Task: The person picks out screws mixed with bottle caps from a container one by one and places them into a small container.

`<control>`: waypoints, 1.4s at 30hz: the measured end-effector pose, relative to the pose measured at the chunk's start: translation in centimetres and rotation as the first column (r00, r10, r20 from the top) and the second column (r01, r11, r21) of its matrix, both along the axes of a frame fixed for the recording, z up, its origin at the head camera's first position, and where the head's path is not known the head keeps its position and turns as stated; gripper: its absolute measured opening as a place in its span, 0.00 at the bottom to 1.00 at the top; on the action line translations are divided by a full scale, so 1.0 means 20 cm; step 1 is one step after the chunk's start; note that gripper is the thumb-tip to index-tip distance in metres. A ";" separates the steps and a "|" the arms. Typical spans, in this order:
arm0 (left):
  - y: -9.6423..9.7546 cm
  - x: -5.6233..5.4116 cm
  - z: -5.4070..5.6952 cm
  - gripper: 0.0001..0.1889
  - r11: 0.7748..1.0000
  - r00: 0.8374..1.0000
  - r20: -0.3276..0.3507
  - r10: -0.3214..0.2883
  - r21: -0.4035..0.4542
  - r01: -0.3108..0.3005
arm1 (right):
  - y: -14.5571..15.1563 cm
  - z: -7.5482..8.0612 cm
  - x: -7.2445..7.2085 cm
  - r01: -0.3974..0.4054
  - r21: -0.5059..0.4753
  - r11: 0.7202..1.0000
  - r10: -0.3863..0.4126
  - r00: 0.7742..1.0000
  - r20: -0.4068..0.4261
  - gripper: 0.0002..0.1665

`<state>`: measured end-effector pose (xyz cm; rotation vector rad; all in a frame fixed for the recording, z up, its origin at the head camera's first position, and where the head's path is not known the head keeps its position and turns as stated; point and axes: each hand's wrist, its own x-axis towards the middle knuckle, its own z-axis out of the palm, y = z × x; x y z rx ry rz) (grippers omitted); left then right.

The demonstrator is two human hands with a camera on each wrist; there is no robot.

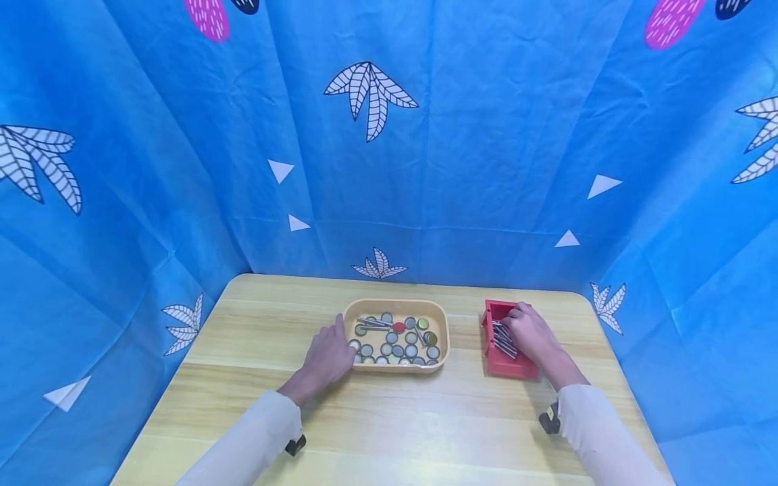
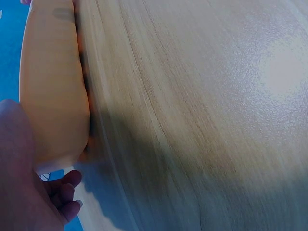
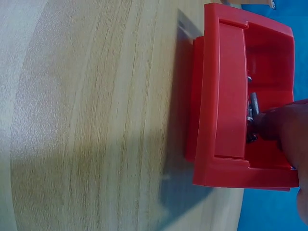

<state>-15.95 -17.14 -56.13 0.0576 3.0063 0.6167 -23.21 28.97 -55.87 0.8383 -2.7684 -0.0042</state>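
Note:
My left hand (image 1: 328,354) holds the left end of a shallow cream tray (image 1: 398,369), its thumb at the rim and the other fingers beside the end wall. Inside the tray lie many round bottle caps, among them a red cap (image 1: 398,327), and several long bolts (image 1: 375,323). Over on the right, my right hand (image 1: 531,332) reaches into a red bin (image 1: 513,368) of metal bolts (image 1: 503,341). Its fingertips are down at the bolts, close to a threaded shank (image 3: 255,102) in the right wrist view; I cannot tell whether they pinch one.
Both containers stand on a wood-grain table (image 1: 389,425), the bin to the right of the tray with a strip of tabletop between them. A blue patterned curtain (image 1: 425,169) hangs behind the table and along both sides. Each wrist carries a small black device (image 1: 550,418).

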 end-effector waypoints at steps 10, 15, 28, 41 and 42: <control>0.00 0.00 -0.03 0.44 0.999 1.000 -0.023 -0.013 -0.031 0.012 | 0.00 -0.01 0.01 -0.033 0.009 0.999 0.034 0.997 -0.076 0.13; 0.00 0.00 -0.03 0.44 1.000 1.000 -0.025 -0.004 -0.022 0.004 | -0.03 0.02 0.02 0.032 -0.041 0.999 -0.034 0.998 -0.047 0.07; 0.00 -0.01 -0.03 0.45 1.000 0.999 0.040 0.022 -0.010 -0.022 | -0.29 0.18 0.02 -0.037 -0.274 0.961 -0.003 0.989 -0.145 0.04; 0.00 -0.01 -0.01 0.45 1.000 0.999 0.039 0.015 0.003 -0.016 | -0.55 0.25 0.06 0.055 -0.317 0.947 -0.035 0.997 0.067 0.07; 0.00 -0.01 -0.01 0.45 1.000 0.999 0.041 0.017 0.004 -0.017 | -0.57 0.25 0.06 0.056 -0.327 0.943 -0.030 0.996 0.082 0.06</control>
